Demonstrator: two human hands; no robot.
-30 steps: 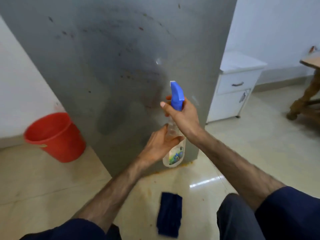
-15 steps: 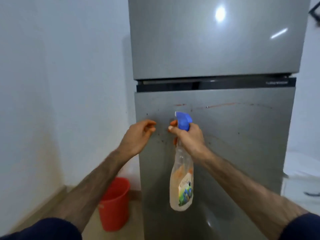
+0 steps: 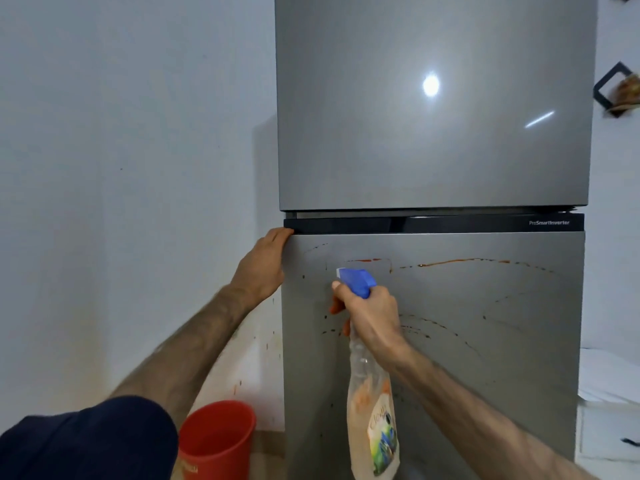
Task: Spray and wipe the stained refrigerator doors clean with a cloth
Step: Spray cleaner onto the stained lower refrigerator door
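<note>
A: What is seen nearest the camera?

B: A dark blue sleeve (image 3: 86,441) is seen at the lower left, and two bare forearms are extended forward from the bottom edge. Between them, low down, a red bucket (image 3: 214,439) is set on the floor just beside the refrigerator's left side.

A: How is the spray bottle (image 3: 372,410) held?

B: It is gripped at the neck by the right hand (image 3: 372,315), which is closed around it below the blue trigger head (image 3: 356,282). A finger is laid along the front of the head. The clear body, with a coloured label, is hung downward in front of the lower door (image 3: 485,341), and the nozzle is directed up and to the left.

A: And the left hand (image 3: 265,265)?

B: It is placed on the upper left corner of the lower door, the fingers curled around the door's edge just under the dark band (image 3: 433,224). Nothing else is held in it.

A: What is shown on the doors?

B: The lower door is marked with orange-brown streaks (image 3: 460,262) near its top and with dark specks and arcs further down. The upper door (image 3: 433,116) is shown plain grey, with only light reflections on it. Small splashes are also visible on the white wall (image 3: 121,168) at left.

A: What lies farthest away?

B: A white cabinet (image 3: 609,410) is partly seen at right. The cloth cannot be seen.
</note>
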